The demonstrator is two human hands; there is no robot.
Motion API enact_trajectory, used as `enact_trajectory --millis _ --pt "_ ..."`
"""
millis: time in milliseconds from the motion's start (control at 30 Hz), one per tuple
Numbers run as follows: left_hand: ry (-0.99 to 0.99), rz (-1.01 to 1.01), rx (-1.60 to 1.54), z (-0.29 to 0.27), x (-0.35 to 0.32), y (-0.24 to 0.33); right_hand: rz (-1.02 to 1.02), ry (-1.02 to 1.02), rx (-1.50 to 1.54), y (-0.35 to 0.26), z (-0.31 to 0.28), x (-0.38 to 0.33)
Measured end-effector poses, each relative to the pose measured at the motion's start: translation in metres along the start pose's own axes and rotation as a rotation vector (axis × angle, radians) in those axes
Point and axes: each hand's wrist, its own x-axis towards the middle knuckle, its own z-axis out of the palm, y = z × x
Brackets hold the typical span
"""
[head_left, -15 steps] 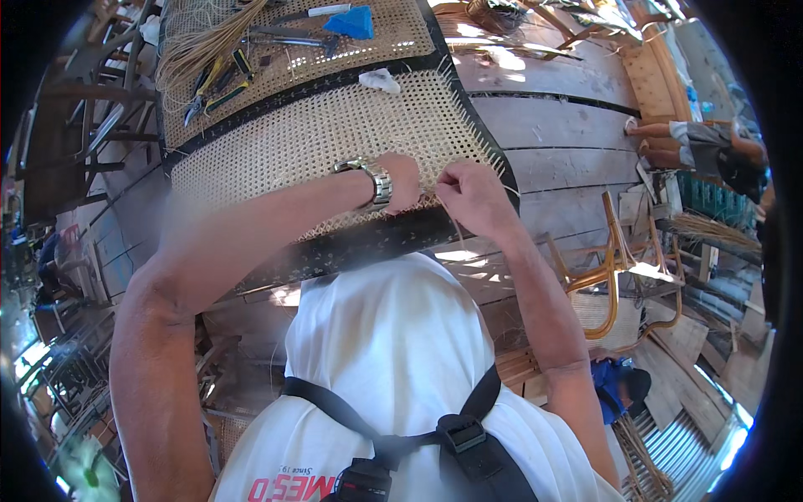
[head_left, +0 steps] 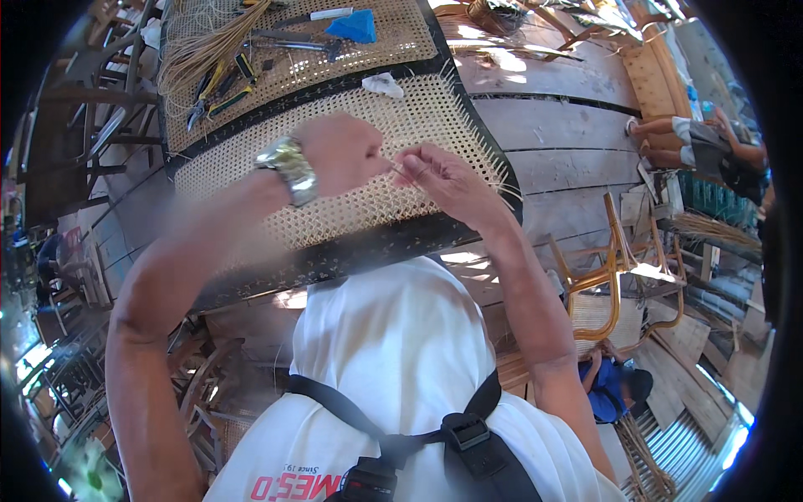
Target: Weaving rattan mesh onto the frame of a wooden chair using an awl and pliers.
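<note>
Both my hands are raised over a woven cane panel (head_left: 368,192) set in a black frame (head_left: 335,248). My left hand (head_left: 347,152), with a metal watch on its wrist, is closed, its fingertips turned toward my right hand. Close beside it, my right hand (head_left: 443,180) pinches with thumb and forefinger. A thin cane strand (head_left: 392,166) runs between the fingertips of the two hands; most of it is hidden. Loose cane ends (head_left: 477,138) stick out along the panel's right edge. Beyond the hands lies a white crumpled wad (head_left: 383,84).
On the panel's far section lie a bundle of cane strands (head_left: 209,52), pliers (head_left: 232,99), a hammer (head_left: 305,44) and a blue piece (head_left: 352,27). Chair frames (head_left: 615,268) stand at the right. One person in blue (head_left: 609,389) sits lower right; another person (head_left: 711,142) is at far right.
My left hand has lifted and moved left, away from the panel's near edge. The right hand has shifted left and slightly up, still pinching.
</note>
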Motion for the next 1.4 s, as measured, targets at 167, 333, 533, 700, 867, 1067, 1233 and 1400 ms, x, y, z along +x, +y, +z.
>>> enact_trajectory --millis 167,333,533,700,867,1067,1233,1400 --pt "0.056 0.044 -0.168 0.03 0.014 -0.03 0.105 0.003 -0.161 -0.001 -0.017 -0.004" --pt "-0.303 -0.146 -0.525 0.057 0.031 0.001 0.284 -0.132 -0.51 -0.001 -0.032 0.004" --pt "-0.365 0.037 -0.113 0.059 0.063 0.015 0.315 -0.146 -0.609 0.004 -0.032 0.013" --pt "-0.501 0.043 0.193 0.049 0.078 0.035 0.309 -0.096 -0.639 0.012 -0.023 0.016" --pt "-0.363 0.11 0.179 0.072 0.081 0.029 0.214 -0.117 -0.737 0.009 -0.019 0.021" --pt "0.089 0.036 -0.086 0.12 0.056 0.011 0.221 -0.232 -0.822 0.003 -0.007 0.023" --pt "-0.399 -0.26 -0.583 0.083 0.058 0.008 -0.042 -0.029 -0.815 0.005 -0.008 -0.007" --pt "-0.344 -0.108 -0.396 0.077 0.064 0.0 0.031 0.068 -0.785 0.012 0.002 -0.014"
